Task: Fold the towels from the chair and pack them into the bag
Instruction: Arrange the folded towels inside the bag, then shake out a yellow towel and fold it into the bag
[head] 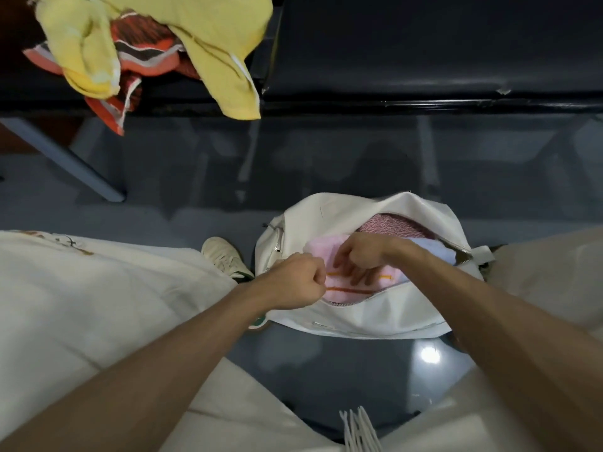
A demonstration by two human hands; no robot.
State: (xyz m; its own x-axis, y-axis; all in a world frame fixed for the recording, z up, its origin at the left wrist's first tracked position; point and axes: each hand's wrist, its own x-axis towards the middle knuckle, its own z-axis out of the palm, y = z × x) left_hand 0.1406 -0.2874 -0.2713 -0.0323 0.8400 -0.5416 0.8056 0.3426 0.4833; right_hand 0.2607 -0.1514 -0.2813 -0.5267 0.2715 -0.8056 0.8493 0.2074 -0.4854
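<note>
A white bag lies open on the floor between my legs. Inside it lies a folded light pink towel with orange stripes, beside a darker pink towel and a blue one. My right hand reaches into the opening, its fingers pressing down on the light pink towel. My left hand is curled at the bag's left edge, gripping the rim by the zip. A yellow towel and an orange-striped towel lie crumpled on the dark chair seat at the top left.
A second dark seat stretches across the top right. The floor is glossy grey. A grey chair leg slants at left. My pale trousers and a white shoe flank the bag.
</note>
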